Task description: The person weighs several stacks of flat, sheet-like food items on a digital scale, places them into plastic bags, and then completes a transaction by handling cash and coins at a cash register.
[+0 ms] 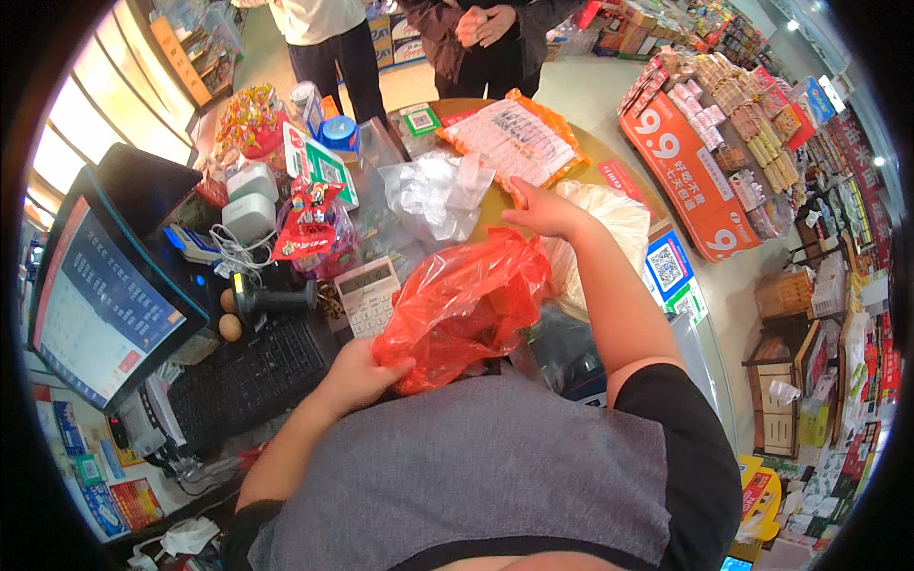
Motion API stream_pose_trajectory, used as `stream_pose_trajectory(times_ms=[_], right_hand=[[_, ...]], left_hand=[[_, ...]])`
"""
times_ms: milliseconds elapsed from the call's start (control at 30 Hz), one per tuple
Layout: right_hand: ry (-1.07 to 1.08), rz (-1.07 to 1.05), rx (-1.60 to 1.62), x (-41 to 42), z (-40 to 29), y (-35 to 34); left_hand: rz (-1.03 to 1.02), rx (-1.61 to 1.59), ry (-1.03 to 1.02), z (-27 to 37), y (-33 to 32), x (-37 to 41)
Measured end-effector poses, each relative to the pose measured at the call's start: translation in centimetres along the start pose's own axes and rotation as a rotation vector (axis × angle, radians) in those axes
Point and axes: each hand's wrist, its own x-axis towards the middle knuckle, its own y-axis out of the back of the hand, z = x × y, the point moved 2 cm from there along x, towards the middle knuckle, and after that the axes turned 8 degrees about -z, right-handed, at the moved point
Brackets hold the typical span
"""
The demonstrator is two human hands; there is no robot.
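Note:
My left hand (360,375) grips the near edge of a thin red plastic bag (464,292), which is held in front of my chest with its mouth partly spread. My right hand (548,213) is over the counter, just above the bag's far end, index finger stretched out and thumb apart. That finger reaches the near corner of a flat orange-and-clear packet (525,139) of pale pink food; whether they touch, I cannot tell. Under my right wrist sits a whitish plastic bag (596,235), its contents hidden. Left of the packet lies a crumpled clear plastic bag (435,193).
A calculator (368,292), keyboard (250,378), barcode scanner (275,296) and two eggs (229,325) are on my left, beside a monitor (107,307). Two people stand across the counter, one with clasped hands (487,26). A snack display (714,157) stands at the right.

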Motion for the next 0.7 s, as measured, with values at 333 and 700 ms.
stream_pose_trajectory(times_ms=[333, 700], right_hand=[[0.134, -0.045, 0.271, 14.6, 2.1, -8.1], [0.182, 0.055, 0.462, 14.8, 2.9, 2.7]], left_hand=[[-0.123, -0.079, 0.014, 5.5, 0.3, 2.8], [0.017, -0.244, 0.15, 3.3, 1.5, 4.0]])
